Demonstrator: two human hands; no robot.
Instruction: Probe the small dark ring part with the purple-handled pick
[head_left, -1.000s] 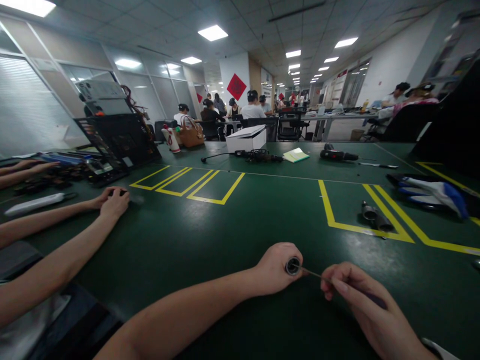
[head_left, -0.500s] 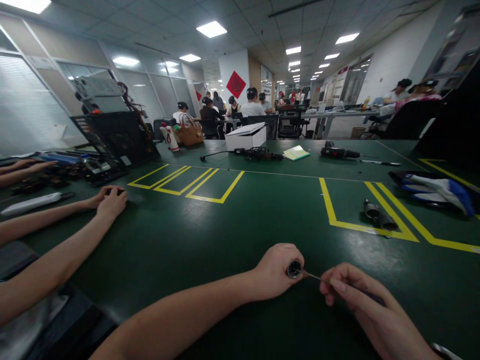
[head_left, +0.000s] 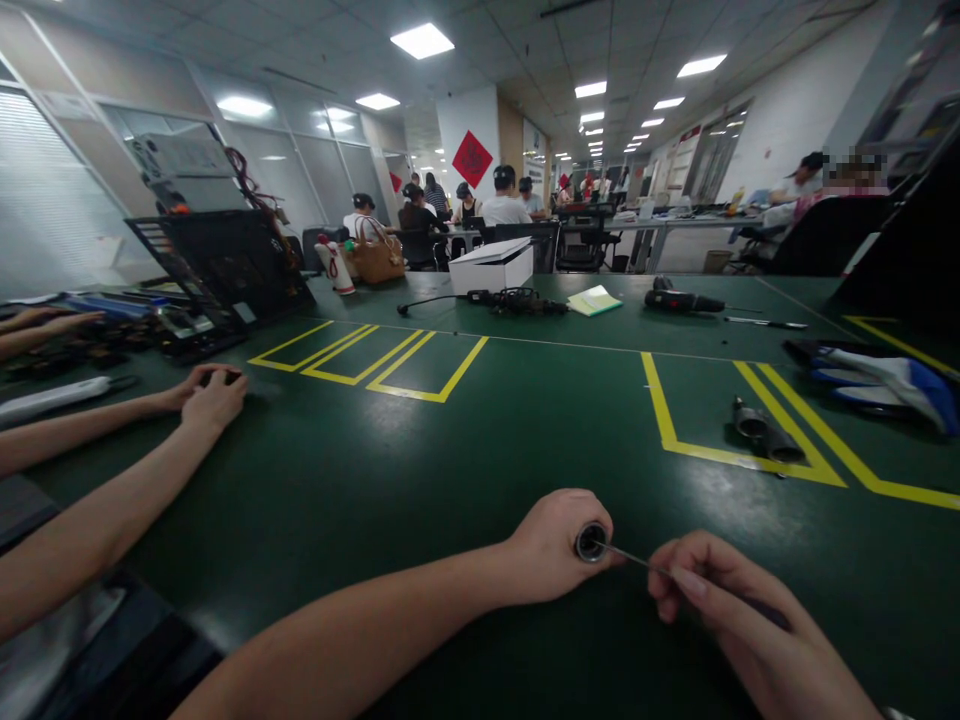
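My left hand (head_left: 553,545) rests on the green table (head_left: 420,460) near its front edge and grips a small dark cylindrical part (head_left: 590,541), its round open end facing me. My right hand (head_left: 739,620) holds a thin metal tool (head_left: 637,560) whose tip sits inside the part's opening. The tool's handle is mostly hidden in my fingers.
A co-worker's hands (head_left: 206,395) rest on the table at left, beside a black chassis (head_left: 225,275). Two metal cylinders (head_left: 765,435) lie in a yellow-taped box at right; gloves (head_left: 877,380) beyond. A white box (head_left: 491,268), cables, notepad and a power screwdriver (head_left: 679,300) lie farther back. Seated people fill the room behind.
The view has tilted slightly, so everything sits a little differently in frame. My hands keep the same grip on the part and the tool.
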